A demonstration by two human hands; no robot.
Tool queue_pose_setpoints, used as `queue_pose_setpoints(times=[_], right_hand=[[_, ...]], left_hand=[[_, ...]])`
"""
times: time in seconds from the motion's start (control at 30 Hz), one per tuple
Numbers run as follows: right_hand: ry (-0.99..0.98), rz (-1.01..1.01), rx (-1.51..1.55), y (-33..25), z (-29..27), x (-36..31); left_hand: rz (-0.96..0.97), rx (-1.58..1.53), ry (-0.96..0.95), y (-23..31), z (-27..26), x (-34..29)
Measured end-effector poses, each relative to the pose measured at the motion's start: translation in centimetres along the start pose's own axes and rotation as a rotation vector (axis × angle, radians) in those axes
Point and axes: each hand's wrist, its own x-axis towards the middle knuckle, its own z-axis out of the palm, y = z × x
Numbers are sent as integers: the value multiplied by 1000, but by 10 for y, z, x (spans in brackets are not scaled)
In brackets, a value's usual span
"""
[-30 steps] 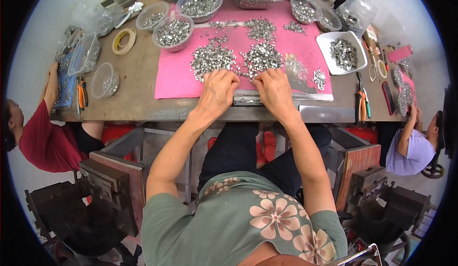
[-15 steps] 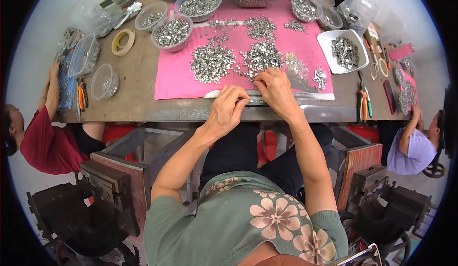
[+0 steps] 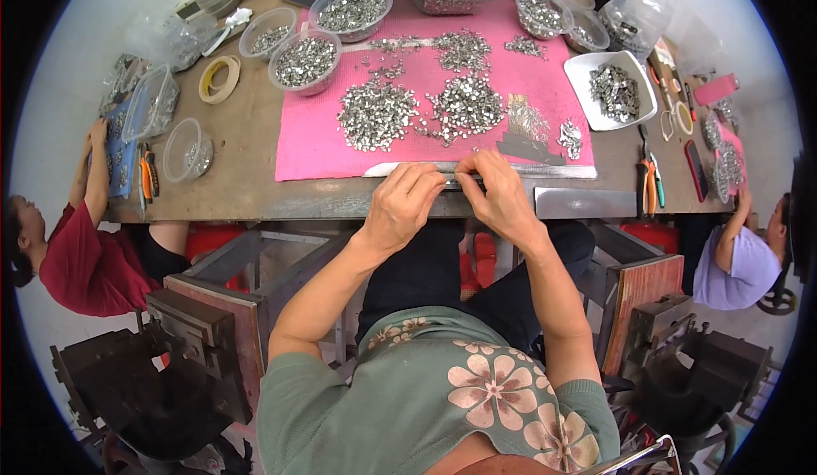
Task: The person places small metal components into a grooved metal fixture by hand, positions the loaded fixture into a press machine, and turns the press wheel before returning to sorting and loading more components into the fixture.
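At the table's front edge, my left hand [image 3: 402, 206] is closed in a pinch over a dark narrow strip with a pale edge [image 3: 452, 180]. Close beside it on the right, my right hand [image 3: 500, 192] is also closed, thumb and fingertips pressed together over the strip. What is between the fingertips is too small to make out. Beyond my hands, a pink mat [image 3: 311, 147] bears a left pile of small silvery metal pieces [image 3: 377, 116] and a right pile of similar pieces [image 3: 465, 107]. Thin silvery pins [image 3: 528, 117] lie right of the piles, beside flat grey strips [image 3: 529, 149].
A white dish of metal pieces [image 3: 575, 75] stands at the right, with orange-handled pliers [image 3: 649, 187] nearer. Clear tubs [image 3: 304, 90] line the mat's far side. A tape roll [image 3: 207, 92] lies left. One person [image 3: 89, 254] works at each side.
My right hand has drawn back from the right pile to the table's edge, close to my left hand. My left hand has shifted slightly toward me.
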Motion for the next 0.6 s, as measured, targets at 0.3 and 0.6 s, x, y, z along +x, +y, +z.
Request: queue_pose_setpoints(times=[0.3, 0.6], right_hand=[[62, -8, -71, -3, 11, -12], [84, -166, -180, -5, 10, -10]], left_hand=[[-121, 210, 84, -28, -4, 18], [-111, 311, -43, -57, -1, 40]])
